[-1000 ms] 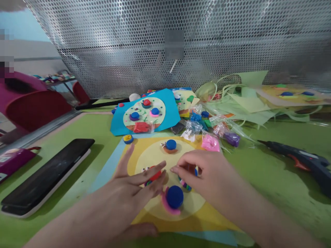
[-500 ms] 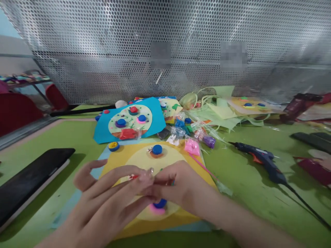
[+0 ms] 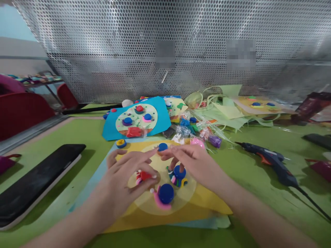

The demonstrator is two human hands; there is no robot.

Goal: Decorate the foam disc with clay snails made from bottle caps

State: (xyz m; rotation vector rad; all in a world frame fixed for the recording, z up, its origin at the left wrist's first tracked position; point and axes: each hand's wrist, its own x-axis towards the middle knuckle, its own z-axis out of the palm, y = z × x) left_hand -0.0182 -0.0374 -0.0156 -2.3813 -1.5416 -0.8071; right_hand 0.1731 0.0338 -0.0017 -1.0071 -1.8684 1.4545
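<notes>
four snails sit on the yellow card; above it, the left hand parts thumb from fingers, the right hand pinches, contents unclear. glue gun right of card.

We are holding our left forearm and right forearm slantwise inward. Our left hand is facing the right hand, its thumb and index finger standing well apart. Our right hand is bending its fingers, palm turning downward.
</notes>
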